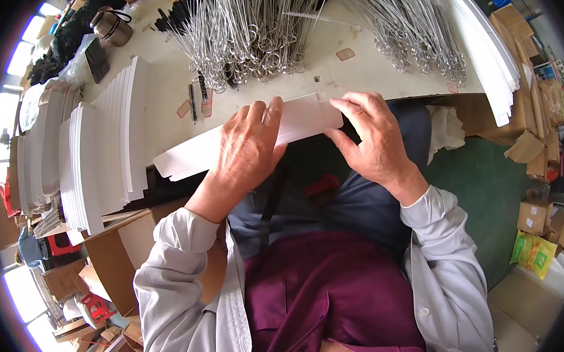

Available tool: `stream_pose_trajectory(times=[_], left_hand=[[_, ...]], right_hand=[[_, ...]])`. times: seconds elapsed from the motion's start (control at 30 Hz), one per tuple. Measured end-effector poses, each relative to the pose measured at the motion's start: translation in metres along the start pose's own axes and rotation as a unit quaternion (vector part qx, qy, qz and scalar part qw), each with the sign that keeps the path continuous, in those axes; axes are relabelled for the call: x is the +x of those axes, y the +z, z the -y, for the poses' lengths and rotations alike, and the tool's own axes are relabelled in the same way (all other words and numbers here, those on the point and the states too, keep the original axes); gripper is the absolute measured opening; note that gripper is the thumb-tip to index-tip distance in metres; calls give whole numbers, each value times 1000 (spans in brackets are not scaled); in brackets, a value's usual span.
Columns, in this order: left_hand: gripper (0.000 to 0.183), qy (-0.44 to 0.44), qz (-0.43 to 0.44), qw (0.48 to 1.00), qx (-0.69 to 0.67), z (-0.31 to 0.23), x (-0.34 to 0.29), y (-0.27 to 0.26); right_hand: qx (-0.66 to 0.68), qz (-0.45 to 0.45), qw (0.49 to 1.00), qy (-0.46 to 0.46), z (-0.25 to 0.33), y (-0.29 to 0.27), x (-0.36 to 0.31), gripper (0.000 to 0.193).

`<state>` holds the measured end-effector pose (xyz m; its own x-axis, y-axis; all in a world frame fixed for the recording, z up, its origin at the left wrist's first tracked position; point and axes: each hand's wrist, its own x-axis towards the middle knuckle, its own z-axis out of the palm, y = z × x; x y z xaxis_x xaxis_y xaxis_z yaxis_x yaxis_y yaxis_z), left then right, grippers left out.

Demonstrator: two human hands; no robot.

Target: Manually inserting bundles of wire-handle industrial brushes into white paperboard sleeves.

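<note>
A long, narrow white carton [191,154] lies across the near edge of the table, tilted up toward the right. My left hand [247,139] is wrapped over its middle, thumb below and fingers on top. At its right end, my right hand [374,136] pinches the end flap [331,114] between thumb and fingers. Just beyond the carton are a few thin dark brushes [193,103] on the tabletop. A big heap of wire-handled brushes with ring ends [249,40] lies farther back.
Stacks of flat white cartons [117,130] stand at the left. A second bundle of looped wire brushes [415,32] lies back right, beside more white cartons [489,50]. A metal flask [111,27] stands back left. An open cardboard box [117,261] is below the table's left side.
</note>
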<state>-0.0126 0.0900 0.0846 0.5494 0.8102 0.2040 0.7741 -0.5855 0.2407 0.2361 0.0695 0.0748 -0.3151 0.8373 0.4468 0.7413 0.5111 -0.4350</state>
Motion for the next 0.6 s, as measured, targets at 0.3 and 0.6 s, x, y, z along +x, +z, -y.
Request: stream_pose_trajectory(times=[0.3, 0.6], left_hand=[[74, 28, -29, 998, 45, 1, 3, 15], [73, 37, -37, 998, 26, 2, 3, 21]], right_hand=[[164, 21, 977, 135, 12, 31, -7, 52], [364, 2, 895, 258, 5, 34, -2, 35]])
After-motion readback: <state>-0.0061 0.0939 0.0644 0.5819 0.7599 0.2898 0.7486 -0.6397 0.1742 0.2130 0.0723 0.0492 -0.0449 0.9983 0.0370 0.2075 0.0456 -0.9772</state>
